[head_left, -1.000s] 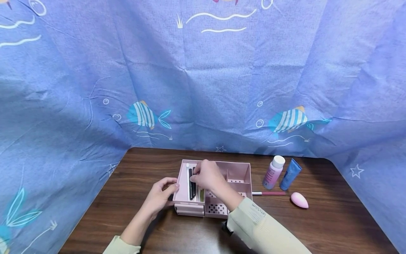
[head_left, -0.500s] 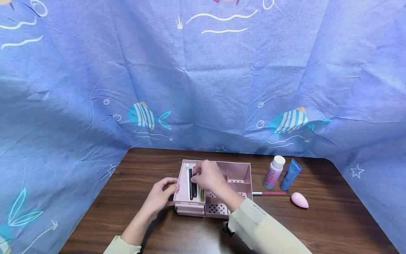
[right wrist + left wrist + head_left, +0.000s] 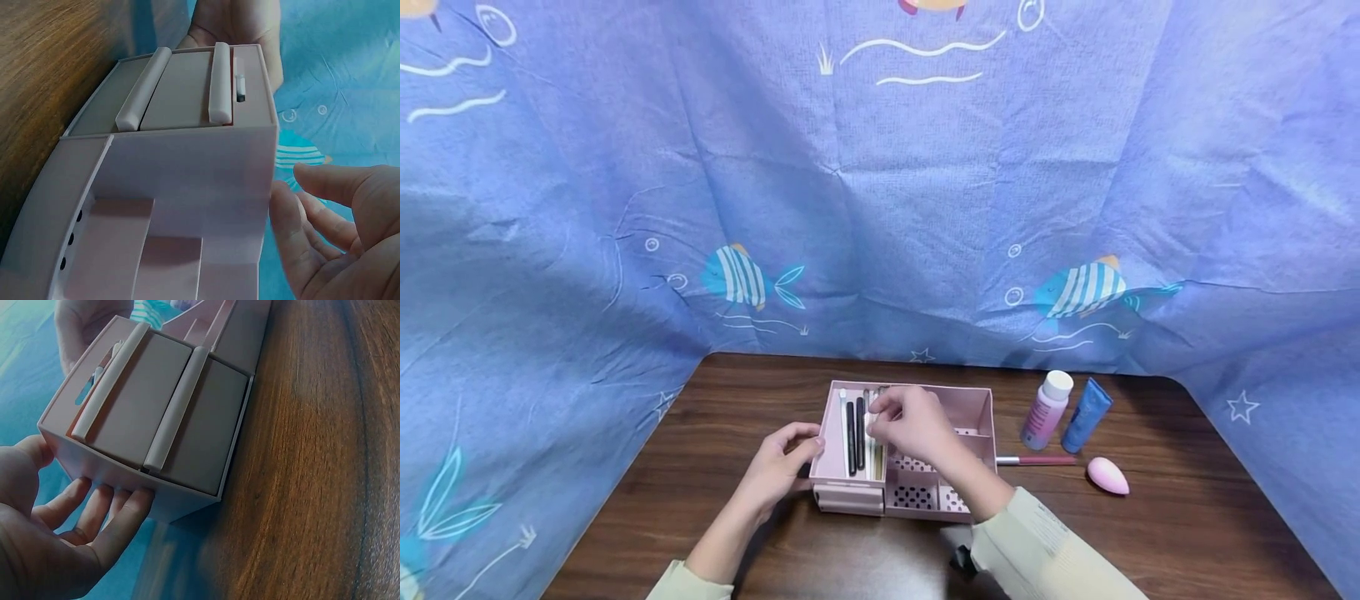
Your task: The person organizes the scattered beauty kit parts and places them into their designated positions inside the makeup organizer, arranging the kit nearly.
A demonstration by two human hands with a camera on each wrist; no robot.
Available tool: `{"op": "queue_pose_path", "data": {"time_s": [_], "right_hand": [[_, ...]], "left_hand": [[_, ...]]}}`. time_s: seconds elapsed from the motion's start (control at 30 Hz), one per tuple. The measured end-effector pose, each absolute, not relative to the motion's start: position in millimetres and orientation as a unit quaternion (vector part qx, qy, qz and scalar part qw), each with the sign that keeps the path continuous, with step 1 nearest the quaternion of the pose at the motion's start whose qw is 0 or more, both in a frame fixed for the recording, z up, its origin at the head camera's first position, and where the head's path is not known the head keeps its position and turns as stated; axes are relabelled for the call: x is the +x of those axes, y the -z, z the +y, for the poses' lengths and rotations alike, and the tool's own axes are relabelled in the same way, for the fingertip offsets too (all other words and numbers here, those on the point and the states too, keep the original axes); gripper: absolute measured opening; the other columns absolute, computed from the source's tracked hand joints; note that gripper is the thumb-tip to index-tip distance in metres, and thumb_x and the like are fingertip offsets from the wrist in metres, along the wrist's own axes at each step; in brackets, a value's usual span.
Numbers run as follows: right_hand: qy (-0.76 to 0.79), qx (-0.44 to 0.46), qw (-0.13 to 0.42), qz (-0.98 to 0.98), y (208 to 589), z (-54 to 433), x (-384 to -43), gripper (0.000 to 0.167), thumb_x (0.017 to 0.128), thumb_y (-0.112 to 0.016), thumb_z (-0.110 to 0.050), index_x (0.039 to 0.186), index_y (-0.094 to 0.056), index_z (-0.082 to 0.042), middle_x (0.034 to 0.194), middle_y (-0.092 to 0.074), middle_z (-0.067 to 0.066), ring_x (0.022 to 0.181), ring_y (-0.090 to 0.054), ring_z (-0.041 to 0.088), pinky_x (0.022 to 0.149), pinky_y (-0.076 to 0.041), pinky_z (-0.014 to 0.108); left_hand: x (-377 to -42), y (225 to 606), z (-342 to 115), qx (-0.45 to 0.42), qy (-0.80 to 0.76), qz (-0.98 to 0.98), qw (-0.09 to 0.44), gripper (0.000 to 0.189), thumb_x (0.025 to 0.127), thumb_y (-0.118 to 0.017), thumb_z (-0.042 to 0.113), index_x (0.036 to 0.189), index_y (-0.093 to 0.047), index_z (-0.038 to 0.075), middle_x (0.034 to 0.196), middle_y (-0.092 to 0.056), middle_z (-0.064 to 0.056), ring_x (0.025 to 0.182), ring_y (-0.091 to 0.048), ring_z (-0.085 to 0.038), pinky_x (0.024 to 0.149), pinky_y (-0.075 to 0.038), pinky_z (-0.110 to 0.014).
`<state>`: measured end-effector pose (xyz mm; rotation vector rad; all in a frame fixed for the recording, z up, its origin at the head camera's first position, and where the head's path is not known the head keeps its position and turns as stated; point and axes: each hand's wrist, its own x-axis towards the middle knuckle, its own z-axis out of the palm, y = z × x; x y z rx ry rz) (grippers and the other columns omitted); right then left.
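1. Pressing against the outer left wall of one pink organizer (image 3: 187,162) with the left hand (image 3: 777,461), keeping thumb and fingertips apart and wrapped round nothing. Seeing the organizer standing near the far edge of the wooden surface (image 3: 715,433).
2. Counting one white stick (image 3: 843,433), then two black sticks (image 3: 852,442), lying side by side in its left compartment (image 3: 832,442), above two drawers (image 3: 150,394).
3. Drawing the right hand (image 3: 913,425) rightwards off the black sticks, uncovering both and apparently leaving them settled in the row.
4. Hovering over several pale sticks (image 3: 878,461), hiding too much for counting; parting thumb and index finger, gripping nothing visible.
5. Noting one burgundy stick (image 3: 1045,460) just beside the organizer's right edge.
6. Spotting one bottle (image 3: 1043,417) and one blue tube (image 3: 1086,417) towards the surface's far right corner, plus one pink sponge (image 3: 1108,476) towards the right edge.
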<state>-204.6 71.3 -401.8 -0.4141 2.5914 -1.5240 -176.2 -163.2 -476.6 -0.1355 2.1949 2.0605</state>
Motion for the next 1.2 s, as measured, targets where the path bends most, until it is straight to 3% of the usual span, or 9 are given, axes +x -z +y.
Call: {"op": "queue_pose_path", "data": {"time_s": [0.2, 0.4, 1.2], "right_hand": [[0.467, -0.143, 0.029, 0.872, 404, 94, -201, 0.025, 0.077, -0.082, -0.008, 0.101, -0.075, -0.006, 0.081, -0.071, -0.002, 0.072, -0.065, 0.013, 0.061, -0.058, 0.028], [0.454, -0.132, 0.005, 0.881, 406, 116, -198, 0.023, 0.076, -0.082, -0.011, 0.099, -0.077, -0.012, 0.078, -0.071, -0.007, 0.071, -0.065, 0.01, 0.066, -0.057, 0.028], [0.446, -0.061, -0.016, 0.893, 433, 183, -184, 0.023, 0.078, -0.085, -0.01, 0.099, -0.075, -0.007, 0.081, -0.07, -0.002, 0.073, -0.064, 0.011, 0.063, -0.053, 0.023]], "left_hand": [[-179, 477, -161, -0.05, -0.68, 0.729, 0.062, 0.032, 0.097, -0.067, 0.016, 0.126, -0.065, 0.002, 0.106, -0.063, -0.014, 0.088, -0.066, -0.021, 0.071, -0.065, -0.043], [-181, 472, -161, -0.046, -0.682, 0.728, 0.063, 0.033, 0.098, -0.066, 0.015, 0.127, -0.063, 0.0, 0.106, -0.062, -0.014, 0.087, -0.066, -0.02, 0.071, -0.065, -0.043], [-178, 475, -161, -0.056, -0.68, 0.728, 0.065, 0.033, 0.098, -0.063, 0.012, 0.129, -0.063, 0.0, 0.108, -0.06, -0.015, 0.093, -0.065, -0.021, 0.073, -0.066, -0.043]]}}
